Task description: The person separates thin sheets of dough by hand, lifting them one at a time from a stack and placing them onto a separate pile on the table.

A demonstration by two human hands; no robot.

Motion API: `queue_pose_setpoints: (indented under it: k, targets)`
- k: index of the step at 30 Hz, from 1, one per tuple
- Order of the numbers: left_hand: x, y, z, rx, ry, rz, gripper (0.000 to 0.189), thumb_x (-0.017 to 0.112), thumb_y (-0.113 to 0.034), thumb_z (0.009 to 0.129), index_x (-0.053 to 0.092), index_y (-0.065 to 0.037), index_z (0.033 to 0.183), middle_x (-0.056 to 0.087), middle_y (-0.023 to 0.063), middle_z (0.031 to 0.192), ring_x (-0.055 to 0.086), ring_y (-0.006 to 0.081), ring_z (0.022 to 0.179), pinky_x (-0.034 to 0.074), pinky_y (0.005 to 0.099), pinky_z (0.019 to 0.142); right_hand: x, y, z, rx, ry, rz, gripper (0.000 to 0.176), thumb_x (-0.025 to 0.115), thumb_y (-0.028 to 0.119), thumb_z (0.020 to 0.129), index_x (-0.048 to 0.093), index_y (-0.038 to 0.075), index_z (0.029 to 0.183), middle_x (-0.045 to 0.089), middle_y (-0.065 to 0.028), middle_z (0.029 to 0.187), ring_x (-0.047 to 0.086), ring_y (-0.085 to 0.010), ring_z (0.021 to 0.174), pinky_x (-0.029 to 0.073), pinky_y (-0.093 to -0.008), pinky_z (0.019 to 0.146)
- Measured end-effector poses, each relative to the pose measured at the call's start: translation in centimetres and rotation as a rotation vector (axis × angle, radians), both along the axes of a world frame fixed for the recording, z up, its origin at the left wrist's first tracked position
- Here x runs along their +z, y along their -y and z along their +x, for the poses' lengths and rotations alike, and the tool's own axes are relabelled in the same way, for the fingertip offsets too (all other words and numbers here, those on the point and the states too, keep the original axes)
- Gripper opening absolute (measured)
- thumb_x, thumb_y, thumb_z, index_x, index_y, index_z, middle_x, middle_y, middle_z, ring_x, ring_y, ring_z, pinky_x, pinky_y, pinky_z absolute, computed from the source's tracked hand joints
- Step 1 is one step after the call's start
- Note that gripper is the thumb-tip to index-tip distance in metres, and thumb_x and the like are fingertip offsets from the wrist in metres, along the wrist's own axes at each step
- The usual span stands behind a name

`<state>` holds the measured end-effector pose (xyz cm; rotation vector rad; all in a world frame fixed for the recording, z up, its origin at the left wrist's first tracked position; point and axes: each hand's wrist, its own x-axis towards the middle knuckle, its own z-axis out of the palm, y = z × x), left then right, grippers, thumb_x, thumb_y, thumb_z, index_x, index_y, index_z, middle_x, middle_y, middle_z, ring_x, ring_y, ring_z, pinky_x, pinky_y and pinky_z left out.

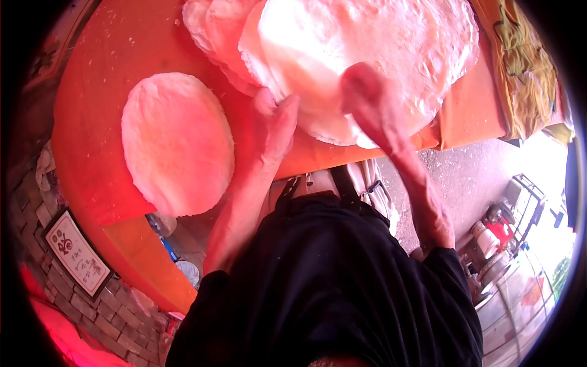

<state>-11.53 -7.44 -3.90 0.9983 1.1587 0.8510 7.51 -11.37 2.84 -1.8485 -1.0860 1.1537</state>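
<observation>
A stack of large, thin, pale flatbreads (422, 55) lies at the top of the view, its edges wavy and overlapping. At its near left edge is my left hand (276, 125), thumb and fingers closed about the rim of a flatbread. My right hand (365, 92) is over the front part of the stack, curled and smeared by motion. Its fingers are too blurred to show whether they grip anything. Apart from the stack, a single round flatbread (177, 144) lies flat to the left of my left hand.
An orange cloth (92, 122) covers the table, with white flecks on it. Crumpled yellow-green fabric (526, 73) lies at the right end. Below left, a framed sign (76, 252) stands on brick paving. A metal cart (526, 205) and other items stand at the lower right.
</observation>
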Motion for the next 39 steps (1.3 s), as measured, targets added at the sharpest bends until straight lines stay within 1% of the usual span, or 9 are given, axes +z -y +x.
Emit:
queue_pose_setpoints:
  k: [17, 22, 25, 28, 32, 33, 34, 36, 39]
  targets:
    - [2.8, -1.6, 5.0, -0.313, -0.797, 0.98, 0.07, 0.072, -0.03, 0.074, 0.045, 0.005, 0.128, 0.052, 0.0237, 0.117, 0.049, 0.0392, 0.109, 0.038, 0.0491, 0.095, 0.3, -0.3, 1.7, -0.263, -0.287, 0.12, 0.025, 0.053, 0.023, 0.09, 0.056, -0.001, 0.096, 0.054, -0.0028, 0.076, 0.049, -0.0097, 0.071, 0.041, -0.0237, 0.065]
    - [0.5, -1.0, 6.6, -0.303, -0.751, 1.043, 0.088, 0.07, -0.037, 0.074, 0.031, 0.009, 0.138, 0.043, 0.0277, 0.131, 0.041, 0.0419, 0.122, 0.03, 0.0535, 0.103, -0.2, -0.2, 0.5, -0.067, 0.25, 0.211, 0.051, 0.077, 0.041, 0.073, 0.061, 0.0, 0.1, 0.07, -0.0156, 0.085, 0.069, -0.0301, 0.072, 0.055, -0.0362, 0.063]
    - [0.9, -0.9, 6.2, -0.383, -0.797, 1.038, 0.087, 0.068, -0.039, 0.077, 0.031, 0.01, 0.138, 0.042, 0.0288, 0.134, 0.039, 0.0432, 0.125, 0.029, 0.0535, 0.105, -2.8, -0.3, 2.0, -0.206, 0.074, 0.136, 0.029, 0.071, 0.018, 0.082, 0.065, -0.006, 0.098, 0.07, -0.0148, 0.081, 0.069, -0.0227, 0.073, 0.055, -0.0324, 0.064]
    - [-0.5, -1.5, 5.4, -0.438, -0.859, 1.157, 0.079, 0.065, -0.041, 0.08, 0.037, 0.008, 0.135, 0.04, 0.0299, 0.136, 0.039, 0.0453, 0.125, 0.029, 0.0533, 0.105, -0.3, 1.3, 8.5, -0.396, -0.185, 0.178, 0.021, 0.064, 0.008, 0.086, 0.068, -0.004, 0.103, 0.071, -0.0125, 0.086, 0.067, -0.016, 0.07, 0.053, -0.0289, 0.069]
    - [-0.3, -1.2, 5.3, -0.519, -0.955, 1.064, 0.071, 0.065, -0.039, 0.08, 0.044, 0.005, 0.133, 0.039, 0.0296, 0.137, 0.037, 0.0462, 0.126, 0.029, 0.0543, 0.106, 6.6, 5.4, 24.1, -0.441, 0.573, 0.176, 0.044, 0.054, 0.019, 0.092, 0.052, -0.003, 0.13, 0.065, -0.0151, 0.113, 0.063, -0.0202, 0.099, 0.047, -0.0313, 0.092]
    - [-0.3, -1.2, 5.3, -0.522, -0.952, 1.052, 0.071, 0.065, -0.038, 0.08, 0.044, 0.005, 0.133, 0.039, 0.0293, 0.138, 0.036, 0.0461, 0.127, 0.029, 0.0542, 0.106, 5.9, 8.8, 34.9, -0.512, -0.115, 0.464, 0.045, 0.051, 0.017, 0.093, 0.048, -0.005, 0.132, 0.064, -0.0165, 0.114, 0.063, -0.0241, 0.1, 0.048, -0.0319, 0.093]
    - [-0.4, -1.2, 5.2, -0.525, -0.95, 1.04, 0.07, 0.065, -0.037, 0.08, 0.044, 0.005, 0.132, 0.038, 0.0291, 0.138, 0.036, 0.046, 0.128, 0.028, 0.0541, 0.106, 9.2, 9.9, 36.6, -0.471, 0.473, 0.291, 0.041, 0.05, 0.019, 0.095, 0.051, -0.003, 0.13, 0.065, -0.0154, 0.113, 0.064, -0.023, 0.1, 0.048, -0.0307, 0.092]
    - [-0.3, -1.1, 5.3, -0.518, -0.953, 1.031, 0.07, 0.065, -0.037, 0.08, 0.045, 0.004, 0.132, 0.039, 0.0292, 0.138, 0.036, 0.046, 0.128, 0.028, 0.0546, 0.106, 15.0, 10.2, 38.9, -0.353, 1.129, 0.118, 0.036, 0.046, 0.021, 0.098, 0.056, 0.0, 0.126, 0.067, -0.0132, 0.11, 0.065, -0.0208, 0.101, 0.048, -0.0283, 0.091]
    - [0.1, -1.0, 5.3, -0.495, -0.946, 1.037, 0.067, 0.067, -0.033, 0.078, 0.047, 0.003, 0.131, 0.041, 0.0283, 0.137, 0.038, 0.0443, 0.127, 0.031, 0.0521, 0.105, 20.8, 3.0, 24.5, -0.614, 0.772, 0.474, 0.032, 0.064, 0.023, 0.086, 0.066, 0.003, 0.111, 0.07, -0.0151, 0.088, 0.066, -0.0298, 0.07, 0.056, -0.0397, 0.072]
